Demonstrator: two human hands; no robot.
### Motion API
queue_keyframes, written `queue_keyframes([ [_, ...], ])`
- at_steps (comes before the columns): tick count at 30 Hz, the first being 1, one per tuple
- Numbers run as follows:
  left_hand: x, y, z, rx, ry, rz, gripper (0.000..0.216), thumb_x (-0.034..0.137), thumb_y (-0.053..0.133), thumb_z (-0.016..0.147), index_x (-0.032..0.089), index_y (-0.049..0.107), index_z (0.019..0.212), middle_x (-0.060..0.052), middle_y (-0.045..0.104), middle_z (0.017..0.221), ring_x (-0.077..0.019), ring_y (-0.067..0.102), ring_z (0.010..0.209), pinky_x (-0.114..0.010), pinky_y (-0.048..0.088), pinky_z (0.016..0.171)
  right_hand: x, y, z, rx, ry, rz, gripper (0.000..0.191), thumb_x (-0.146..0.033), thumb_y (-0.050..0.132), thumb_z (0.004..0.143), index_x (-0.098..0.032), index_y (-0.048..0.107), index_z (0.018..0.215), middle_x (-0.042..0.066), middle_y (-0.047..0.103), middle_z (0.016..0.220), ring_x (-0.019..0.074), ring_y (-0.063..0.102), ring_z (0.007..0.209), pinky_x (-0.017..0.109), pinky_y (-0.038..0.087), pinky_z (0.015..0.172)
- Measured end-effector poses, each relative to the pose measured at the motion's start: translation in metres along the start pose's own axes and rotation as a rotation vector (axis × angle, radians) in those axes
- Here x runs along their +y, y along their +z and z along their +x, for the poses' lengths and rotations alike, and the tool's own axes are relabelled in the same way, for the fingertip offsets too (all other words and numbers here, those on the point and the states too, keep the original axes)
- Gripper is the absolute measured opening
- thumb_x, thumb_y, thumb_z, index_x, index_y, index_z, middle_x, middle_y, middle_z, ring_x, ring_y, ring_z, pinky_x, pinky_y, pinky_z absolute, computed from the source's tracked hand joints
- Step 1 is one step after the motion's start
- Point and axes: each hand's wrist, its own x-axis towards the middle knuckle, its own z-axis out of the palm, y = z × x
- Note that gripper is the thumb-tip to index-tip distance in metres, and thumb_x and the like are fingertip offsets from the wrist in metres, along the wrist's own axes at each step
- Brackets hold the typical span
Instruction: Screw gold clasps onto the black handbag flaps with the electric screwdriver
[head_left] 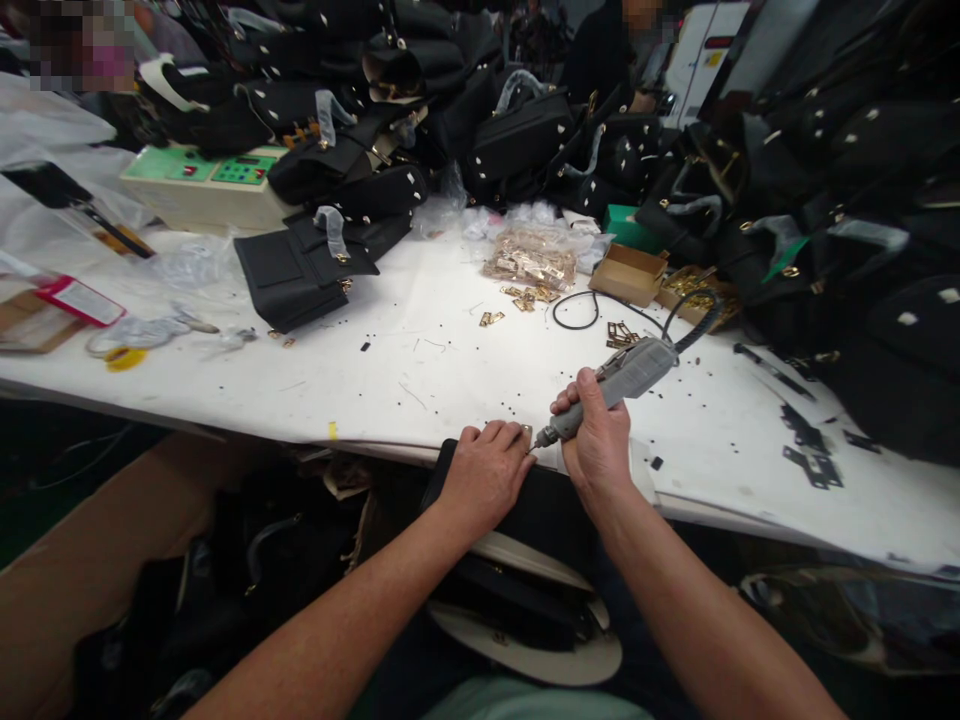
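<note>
My right hand (598,440) is wrapped round a grey electric screwdriver (634,372), which slants down to the left. Its tip meets a small gold metal plate (527,433) at the table's front edge, or comes very close to it. Against that plate, my left hand (489,470) presses with its fingers closed, gripping the edge of a black handbag (551,510). The bag hangs open over my lap, its pale lining (525,640) showing. How the plate sits on the bag is mostly hidden by my left fingers.
The white table (420,350) carries scattered black bits. Farther back lie a bag of gold fittings (531,258), a cardboard box (628,274), a finished-looking black handbag (300,270) and a control box (210,190). Black handbags (521,135) pile up behind, with a person (600,50) beyond.
</note>
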Motion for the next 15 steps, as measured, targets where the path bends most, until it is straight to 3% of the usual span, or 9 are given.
queue_keyframes([
  [15,-0.0006,0.0008,-0.0012,-0.008,0.005,0.007,0.026,0.033,0.054,0.100,0.023,0.058,0.123,-0.006,0.063,0.120,-0.0239,0.054,0.112,-0.042,0.039,0.079,-0.0036,0.0023,-0.0019,-0.004,0.034,0.015,0.045,-0.049,0.085,0.070,-0.020,0.054,0.084,-0.007,0.051,0.065,0.0084,0.050,0.053,0.023,0.045,0.052],
])
